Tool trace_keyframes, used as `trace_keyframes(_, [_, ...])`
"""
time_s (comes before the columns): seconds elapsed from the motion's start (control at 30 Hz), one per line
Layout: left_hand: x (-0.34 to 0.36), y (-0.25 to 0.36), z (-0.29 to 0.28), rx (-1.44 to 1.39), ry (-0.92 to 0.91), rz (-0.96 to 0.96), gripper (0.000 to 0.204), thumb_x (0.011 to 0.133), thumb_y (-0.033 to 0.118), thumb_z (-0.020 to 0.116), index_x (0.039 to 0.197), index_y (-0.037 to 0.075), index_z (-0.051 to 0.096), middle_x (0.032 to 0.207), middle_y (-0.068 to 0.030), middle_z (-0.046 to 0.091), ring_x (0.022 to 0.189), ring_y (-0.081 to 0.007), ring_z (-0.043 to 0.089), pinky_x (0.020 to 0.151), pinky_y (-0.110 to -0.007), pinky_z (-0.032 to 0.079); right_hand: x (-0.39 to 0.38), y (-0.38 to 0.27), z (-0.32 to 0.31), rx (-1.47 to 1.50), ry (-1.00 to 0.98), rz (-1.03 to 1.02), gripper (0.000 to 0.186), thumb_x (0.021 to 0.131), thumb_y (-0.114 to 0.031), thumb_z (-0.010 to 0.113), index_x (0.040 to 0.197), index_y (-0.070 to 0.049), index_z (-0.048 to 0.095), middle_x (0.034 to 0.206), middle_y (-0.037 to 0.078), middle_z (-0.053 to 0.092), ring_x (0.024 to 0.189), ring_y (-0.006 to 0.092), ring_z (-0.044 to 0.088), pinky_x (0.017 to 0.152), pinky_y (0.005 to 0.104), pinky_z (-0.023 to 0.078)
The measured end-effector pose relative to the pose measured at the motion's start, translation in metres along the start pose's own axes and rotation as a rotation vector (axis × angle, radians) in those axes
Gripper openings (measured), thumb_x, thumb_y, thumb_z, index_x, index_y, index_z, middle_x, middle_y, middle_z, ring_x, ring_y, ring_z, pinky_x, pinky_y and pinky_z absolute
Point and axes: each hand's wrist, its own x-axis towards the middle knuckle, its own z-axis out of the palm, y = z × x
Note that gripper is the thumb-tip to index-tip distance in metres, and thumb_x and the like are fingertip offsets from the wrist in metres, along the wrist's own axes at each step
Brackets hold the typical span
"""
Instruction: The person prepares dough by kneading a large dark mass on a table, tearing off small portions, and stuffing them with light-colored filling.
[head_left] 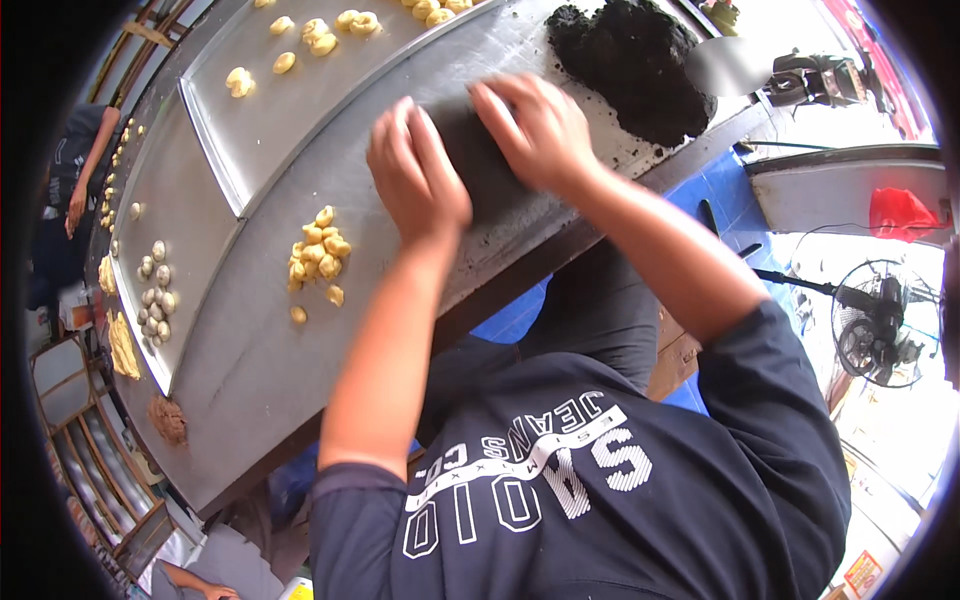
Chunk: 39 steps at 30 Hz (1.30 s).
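Observation:
A dark grey, block-like mass (478, 165), smeared by motion, lies between my two hands over the metal table. My left hand (418, 175) presses along its left side, fingers together and pointing away from me. From the right, my right hand (535, 130) grips its far end with bent fingers. What the mass is made of cannot be made out. Beyond my right hand spreads a heap of black, crumbly paste (640, 75). Left of my left forearm sits a small pile of yellow dough balls (320, 250), with a few loose pieces beside it.
A metal tray (212, 150) at the far left bears yellow dough balls. Next to it, grey balls (156, 295) lie on another tray. A brown lump (168, 420) sits by the table's left end. Another person's arm (88, 165) shows beyond. A fan (880, 325) stands right.

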Motion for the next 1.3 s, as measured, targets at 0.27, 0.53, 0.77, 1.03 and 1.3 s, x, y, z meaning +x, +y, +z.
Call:
trace_keyframes(0.27, [0.157, -0.07, -0.026, -0.326, -0.448, -0.532, 0.073, 0.118, 0.056, 0.051, 0.119, -0.01, 0.081, 0.11, -0.0176, 0.085, 0.11, -0.0306, 0.078, 0.106, -0.042, 0.055, 0.04, -0.013, 0.027, 0.05, 0.195, -0.179, 0.047, 0.106, -0.056, 0.065, 0.113, -0.016, 0.088, 0.107, 0.019, 0.082, 0.103, 0.0465, 0.077, 0.096, 0.0539, 0.061])
trace_keyframes(0.53, [0.001, 0.041, -0.048, -0.061, -0.248, -0.081, 0.049, 0.118, 0.035, 0.055, 0.117, -0.008, 0.079, 0.107, -0.0262, 0.08, 0.105, -0.0425, 0.077, 0.101, -0.047, 0.055, 0.014, -0.012, -0.055, 0.041, 0.127, -0.52, 0.063, 0.107, -0.068, 0.063, 0.123, -0.01, 0.082, 0.114, 0.02, 0.08, 0.115, 0.0436, 0.073, 0.103, 0.0522, 0.056])
trace_keyframes(0.77, [-0.096, 0.077, -0.04, 0.246, -0.078, 0.44, 0.045, 0.118, 0.021, 0.044, 0.14, -0.005, 0.073, 0.142, -0.0198, 0.074, 0.134, -0.039, 0.068, 0.125, -0.056, 0.043, -0.073, 0.007, -0.082, 0.07, -0.075, -0.526, 0.067, 0.103, -0.065, 0.068, 0.138, -0.009, 0.074, 0.133, 0.019, 0.073, 0.125, 0.0398, 0.069, 0.114, 0.053, 0.051])
trace_keyframes(1.03, [0.045, 0.052, 0.068, 0.067, -0.218, 0.355, 0.041, 0.116, 0.031, 0.052, 0.124, 0.004, 0.082, 0.127, -0.0204, 0.08, 0.12, -0.0434, 0.073, 0.107, -0.047, 0.054, 0.005, 0.081, -0.061, 0.079, 0.035, -0.157, 0.042, 0.112, -0.044, 0.056, 0.126, -0.012, 0.078, 0.117, 0.021, 0.077, 0.115, 0.0427, 0.072, 0.1, 0.0534, 0.058])
trace_keyframes(1.3, [0.04, 0.078, 0.026, 0.501, -0.529, 0.203, 0.053, 0.114, 0.045, 0.053, 0.13, 0.002, 0.08, 0.126, -0.0202, 0.082, 0.115, -0.0433, 0.076, 0.108, -0.052, 0.054, -0.001, 0.058, -0.094, 0.094, 0.015, -0.392, 0.044, 0.115, -0.048, 0.057, 0.117, -0.009, 0.078, 0.113, 0.018, 0.076, 0.112, 0.0399, 0.071, 0.098, 0.0486, 0.057])
